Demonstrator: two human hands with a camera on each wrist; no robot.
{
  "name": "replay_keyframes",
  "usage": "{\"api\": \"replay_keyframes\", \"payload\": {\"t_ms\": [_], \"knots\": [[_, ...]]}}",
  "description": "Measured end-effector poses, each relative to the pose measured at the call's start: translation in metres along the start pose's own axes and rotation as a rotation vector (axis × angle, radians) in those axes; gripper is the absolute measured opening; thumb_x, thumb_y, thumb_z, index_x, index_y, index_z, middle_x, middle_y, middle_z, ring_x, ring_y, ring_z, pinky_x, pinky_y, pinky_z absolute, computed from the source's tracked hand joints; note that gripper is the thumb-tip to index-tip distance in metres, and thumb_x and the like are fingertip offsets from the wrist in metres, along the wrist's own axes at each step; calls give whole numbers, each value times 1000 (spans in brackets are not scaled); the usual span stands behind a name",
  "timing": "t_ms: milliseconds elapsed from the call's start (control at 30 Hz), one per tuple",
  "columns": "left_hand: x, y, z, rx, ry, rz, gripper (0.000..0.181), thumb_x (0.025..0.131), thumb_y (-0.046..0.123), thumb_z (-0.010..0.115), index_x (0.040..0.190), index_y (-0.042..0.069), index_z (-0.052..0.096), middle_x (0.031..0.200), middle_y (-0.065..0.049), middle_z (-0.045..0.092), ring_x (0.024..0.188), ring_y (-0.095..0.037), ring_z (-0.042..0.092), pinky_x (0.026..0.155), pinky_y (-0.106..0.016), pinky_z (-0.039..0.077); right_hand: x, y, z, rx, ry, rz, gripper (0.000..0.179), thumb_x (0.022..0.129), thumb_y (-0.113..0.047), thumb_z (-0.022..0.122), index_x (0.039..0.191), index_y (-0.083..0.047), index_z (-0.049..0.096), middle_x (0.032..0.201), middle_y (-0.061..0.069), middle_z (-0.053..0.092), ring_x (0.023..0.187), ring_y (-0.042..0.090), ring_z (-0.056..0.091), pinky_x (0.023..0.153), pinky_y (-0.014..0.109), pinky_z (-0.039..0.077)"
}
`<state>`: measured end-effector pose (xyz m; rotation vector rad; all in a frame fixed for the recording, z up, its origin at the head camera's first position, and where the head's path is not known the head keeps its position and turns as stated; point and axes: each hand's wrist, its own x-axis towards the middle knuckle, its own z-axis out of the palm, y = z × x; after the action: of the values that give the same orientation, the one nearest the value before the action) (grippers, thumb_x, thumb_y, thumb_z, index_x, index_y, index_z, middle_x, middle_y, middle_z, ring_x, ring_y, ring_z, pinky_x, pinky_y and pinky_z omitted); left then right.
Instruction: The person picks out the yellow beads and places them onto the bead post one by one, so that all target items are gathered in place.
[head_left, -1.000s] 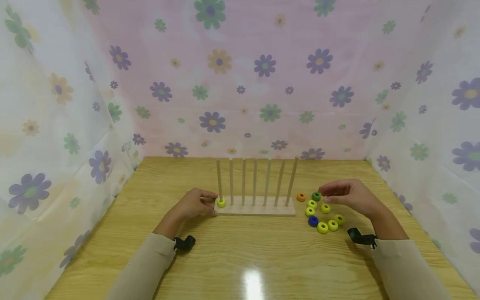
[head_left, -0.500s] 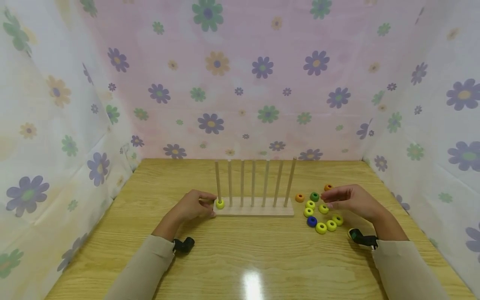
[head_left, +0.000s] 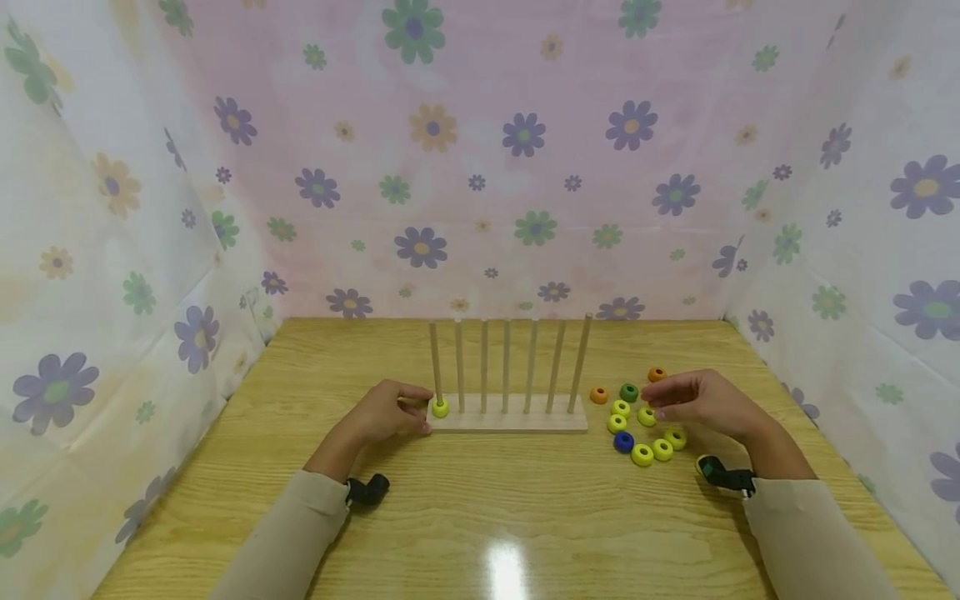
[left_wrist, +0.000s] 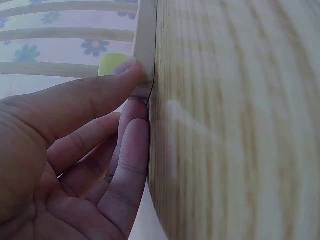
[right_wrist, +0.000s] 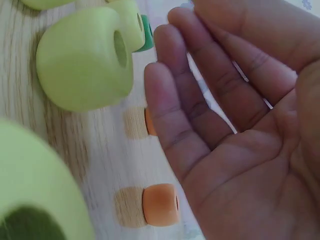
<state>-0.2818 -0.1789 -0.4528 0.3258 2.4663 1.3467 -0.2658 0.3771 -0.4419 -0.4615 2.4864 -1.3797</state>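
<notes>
My left hand [head_left: 390, 408] grips the left end of a wooden peg stand [head_left: 510, 423], thumb and fingertips touching the base in the left wrist view. Several upright pegs rise from it. One yellow bead [head_left: 440, 409] sits at the bottom of the leftmost peg. On the right, my right hand [head_left: 701, 402] hovers beside loose beads, its fingers extended and holding nothing. Nearest to its fingertips are a yellow bead [head_left: 647, 417], a green bead [head_left: 629, 393] and an orange bead [head_left: 657, 375]. In the right wrist view, yellow beads [right_wrist: 80, 65] lie close to the palm.
More yellow beads [head_left: 642, 456] and a blue bead [head_left: 624, 443] lie towards the front of the cluster. Another orange bead [head_left: 599, 396] is just right of the stand. A black wrist camera [head_left: 723, 475] partly hides something yellow. Flowered cloth [head_left: 495, 167] encloses the wooden table [head_left: 480, 508].
My right hand has shifted slightly down, uncovering an orange bead behind its fingers. The left hand keeps its hold on the stand. Otherwise the whole head view has moved only a little.
</notes>
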Motion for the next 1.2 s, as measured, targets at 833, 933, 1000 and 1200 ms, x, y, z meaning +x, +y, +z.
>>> {"api": "replay_keyframes", "payload": {"t_ms": [833, 933, 1000, 1200], "knots": [[-1, 0, 0, 8, -6, 11, 58, 83, 11, 88, 137, 13, 69, 130, -8, 71, 101, -18, 73, 84, -35, 60, 7, -1, 7, -124, -27, 55, 45, 90, -19, 82, 130, -1, 70, 128, 17, 72, 112, 19, 71, 87, 22, 57], [-1, 0, 0, 10, -2, 6, 58, 82, 12, 89, 136, 14, 70, 132, -7, 70, 101, -17, 72, 84, -35, 60, 7, -1, 8, -135, -19, 60, 43, 90, -20, 82, 129, -3, 72, 128, 16, 72, 113, 19, 71, 86, 22, 57], [-2, 0, 0, 12, 0, 6, 58, 82, 12, 89, 137, 15, 70, 133, -7, 70, 101, -17, 72, 85, -35, 60, 7, -1, 8, -139, -15, 61, 43, 90, -21, 83, 128, -3, 72, 127, 16, 73, 113, 20, 71, 86, 23, 57], [-1, 1, 0, 20, 6, 6, 57, 82, 12, 89, 136, 15, 70, 135, -6, 68, 102, -16, 72, 84, -35, 60, 8, -1, 6, -161, 6, 81, 40, 89, -24, 84, 125, -9, 75, 124, 11, 74, 112, 20, 71, 86, 22, 57]]}}
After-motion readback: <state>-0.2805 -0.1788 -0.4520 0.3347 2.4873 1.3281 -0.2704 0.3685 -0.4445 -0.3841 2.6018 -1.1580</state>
